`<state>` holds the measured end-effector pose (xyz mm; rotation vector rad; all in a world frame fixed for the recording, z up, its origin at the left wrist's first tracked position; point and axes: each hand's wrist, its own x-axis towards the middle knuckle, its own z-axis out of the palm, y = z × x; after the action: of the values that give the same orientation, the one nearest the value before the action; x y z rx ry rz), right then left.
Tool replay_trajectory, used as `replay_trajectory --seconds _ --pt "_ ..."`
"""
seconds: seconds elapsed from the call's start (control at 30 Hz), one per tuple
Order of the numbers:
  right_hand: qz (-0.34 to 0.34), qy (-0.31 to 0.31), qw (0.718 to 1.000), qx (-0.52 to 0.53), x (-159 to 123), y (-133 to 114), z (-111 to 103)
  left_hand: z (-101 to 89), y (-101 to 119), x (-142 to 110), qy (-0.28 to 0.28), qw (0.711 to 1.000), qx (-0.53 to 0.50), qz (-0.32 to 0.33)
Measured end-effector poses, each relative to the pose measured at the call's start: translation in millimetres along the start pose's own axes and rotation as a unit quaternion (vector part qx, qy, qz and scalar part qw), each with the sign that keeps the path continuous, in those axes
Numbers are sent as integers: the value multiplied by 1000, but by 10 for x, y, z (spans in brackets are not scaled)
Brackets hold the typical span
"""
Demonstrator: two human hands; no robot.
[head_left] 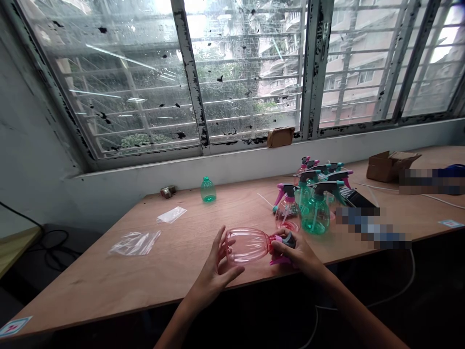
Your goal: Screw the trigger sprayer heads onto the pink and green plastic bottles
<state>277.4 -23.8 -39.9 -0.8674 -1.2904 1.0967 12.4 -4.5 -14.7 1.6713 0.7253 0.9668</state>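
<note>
A clear pink spray bottle (249, 245) lies on its side in the air above the table's front edge, its base to the left. My right hand (300, 252) is closed around the neck and the pink and dark grey spray head. Around the base, my left hand (214, 269) is spread, thumb below and fingers beside and behind it; firm contact cannot be made out. Just beyond my right hand stand a pink spray bottle (288, 213) and a green spray bottle (315, 213), with several more behind them.
On the wooden table (145, 286) are a headless green bottle (208, 190), a roll of tape (167, 192), a white packet (172, 214) and a clear plastic bag (135, 243). An open cardboard box (388, 166) and a dark flat object (359, 201) are at right.
</note>
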Motion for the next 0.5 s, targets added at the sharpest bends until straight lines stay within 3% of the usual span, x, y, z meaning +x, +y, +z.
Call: replay_trajectory --seconds 0.17,0.33,0.5 --pt "-3 -5 1000 -12 -2 2 -9 -9 21 16 6 999 3 -43" --pt "-7 -2 1000 -9 -4 -6 -8 8 28 10 5 1000 10 10" --pt "-2 -5 1000 -22 -6 -3 -3 -1 37 31 17 999 -4 -29"
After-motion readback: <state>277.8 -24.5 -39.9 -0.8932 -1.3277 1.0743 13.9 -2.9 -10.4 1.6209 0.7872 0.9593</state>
